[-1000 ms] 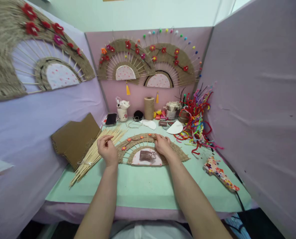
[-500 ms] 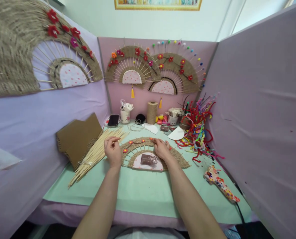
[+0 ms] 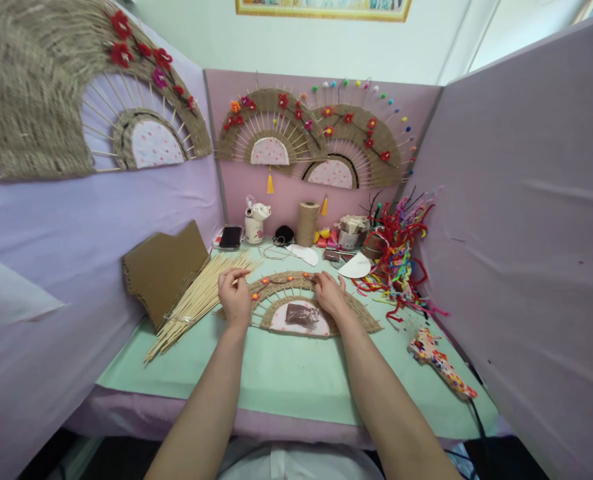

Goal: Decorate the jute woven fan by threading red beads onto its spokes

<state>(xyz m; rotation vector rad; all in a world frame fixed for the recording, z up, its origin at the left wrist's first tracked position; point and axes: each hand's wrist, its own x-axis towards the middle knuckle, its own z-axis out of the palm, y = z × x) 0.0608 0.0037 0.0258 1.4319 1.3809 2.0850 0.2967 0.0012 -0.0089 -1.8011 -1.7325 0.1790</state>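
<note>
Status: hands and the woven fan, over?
Left hand fingertips pinched, contents unclear. Right hand rests on half-round woven jute fan. Brown pouch lies on fan's centre; bamboo skewer bundle beside left hand.

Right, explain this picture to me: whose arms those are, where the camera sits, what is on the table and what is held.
No machine here: these are a person's two bare arms, filmed by one camera worn on their head, looking forward and down. On the green table lies a half-round woven fan with a brown packet on its centre. The right hand rests open on the fan's arch. The left hand sits at the fan's left end, thumb and forefinger pinched; whether they hold anything is too small to tell. Left of it lie bamboo sticks and cardboard; to the right, a tangle of pipe cleaners. More fans hang on the walls.
</note>
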